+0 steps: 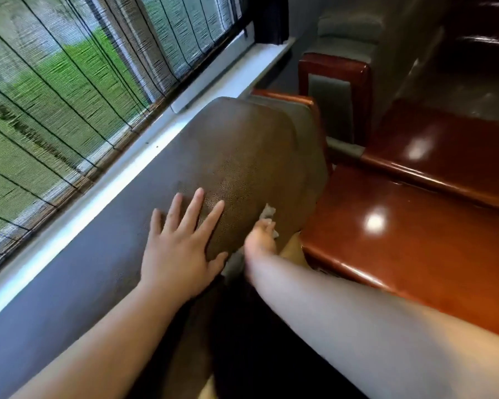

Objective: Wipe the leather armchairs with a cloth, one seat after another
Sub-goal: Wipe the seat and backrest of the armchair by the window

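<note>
Cloth (268,214) mostly hidden behind right hand (261,240), grip unclear

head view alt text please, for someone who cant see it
A person's left hand rests flat on a brown leather armchair back while the right hand holds a grey cloth against its side. Glossy wooden armrests lie right, a blinded window left.

A woven blind (69,90) hangs above a pale windowsill (133,156).

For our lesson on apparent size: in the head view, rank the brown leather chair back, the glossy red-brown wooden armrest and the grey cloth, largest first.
1. Brown leather chair back and glossy red-brown wooden armrest: similar, unranked.
2. Grey cloth, mostly hidden behind the right hand.
</note>
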{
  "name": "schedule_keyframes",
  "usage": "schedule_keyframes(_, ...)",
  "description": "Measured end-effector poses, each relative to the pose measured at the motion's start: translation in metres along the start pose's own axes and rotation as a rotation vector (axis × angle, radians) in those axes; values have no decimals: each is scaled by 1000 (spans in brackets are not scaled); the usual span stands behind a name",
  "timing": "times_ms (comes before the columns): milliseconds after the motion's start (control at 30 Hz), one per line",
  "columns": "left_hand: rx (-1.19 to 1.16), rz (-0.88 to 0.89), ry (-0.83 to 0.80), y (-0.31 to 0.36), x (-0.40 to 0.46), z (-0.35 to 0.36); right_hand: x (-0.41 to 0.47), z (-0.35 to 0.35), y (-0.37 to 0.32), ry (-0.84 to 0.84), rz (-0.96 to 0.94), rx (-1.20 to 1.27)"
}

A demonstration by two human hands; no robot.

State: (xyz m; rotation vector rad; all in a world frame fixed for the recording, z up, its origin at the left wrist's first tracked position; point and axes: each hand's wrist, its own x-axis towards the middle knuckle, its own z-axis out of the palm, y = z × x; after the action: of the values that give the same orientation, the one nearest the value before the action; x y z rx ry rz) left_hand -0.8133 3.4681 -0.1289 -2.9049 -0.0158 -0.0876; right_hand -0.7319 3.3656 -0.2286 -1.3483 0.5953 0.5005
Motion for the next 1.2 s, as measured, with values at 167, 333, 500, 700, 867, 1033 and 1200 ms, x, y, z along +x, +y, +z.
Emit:
schedule_keyframes(167,70,-118,67,-6,-24,20,13,6,2,114,101,-75)
schedule_keyframes(333,168,-104,120,-5,-23,31,18,-12,13,-86,-1,-274)
schedule_keyframes(500,219,-97,156,-6,-19,37,-1,6,16,128,58,-240)
schedule_keyframes(700,236,-100,120,-5,-20,40,-32,-1,70,54,-192,-230)
schedule_keyframes(867,249,-101,125,-5,-20,42,-1,-16,91,31,-395,-214)
schedule_keyframes(1033,237,-84,150,-6,-20,44,68,-20,83,257,-278,-166)
schedule_keyframes(1200,212,-74,191,-5,-21,44,1,-24,158,164,-350,-354)
